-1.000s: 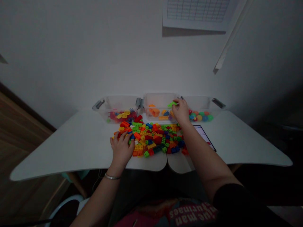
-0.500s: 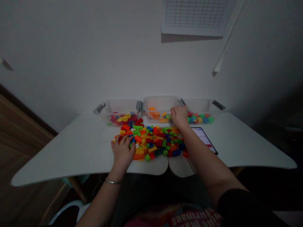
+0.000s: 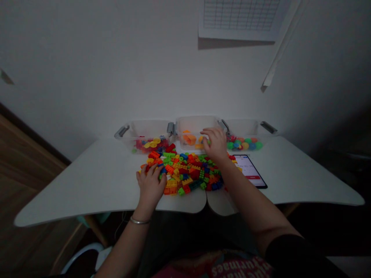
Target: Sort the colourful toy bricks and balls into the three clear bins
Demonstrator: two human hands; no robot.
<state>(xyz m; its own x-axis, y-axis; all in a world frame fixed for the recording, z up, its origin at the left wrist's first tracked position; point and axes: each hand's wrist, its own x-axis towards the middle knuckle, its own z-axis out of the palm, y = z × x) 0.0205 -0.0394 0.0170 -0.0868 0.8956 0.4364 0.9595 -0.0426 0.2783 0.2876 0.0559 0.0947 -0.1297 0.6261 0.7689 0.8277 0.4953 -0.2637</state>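
A heap of colourful toy building bricks (image 3: 188,173) lies across the middle of the table. My left hand (image 3: 151,183) rests on the heap's left side, its fingers spread over the bricks and nothing gripped. At the front right of the middle clear plastic box (image 3: 197,122), my right hand (image 3: 216,143) is raised with its fingers apart; I see nothing held in it. Orange and yellow pieces (image 3: 189,139) lie inside that box. My right forearm passes over the heap's right edge.
The left clear box (image 3: 145,127) holds red, yellow and blue pieces; the right one (image 3: 243,127) holds round coloured pieces. A phone (image 3: 251,172) with a lit screen lies right of my forearm. Two white table tops (image 3: 95,185) meet at a gap in front of me.
My right hand has drawn slightly left and back from the middle box's right side, and its fingers have spread. The left hand stays in place on the bricks.
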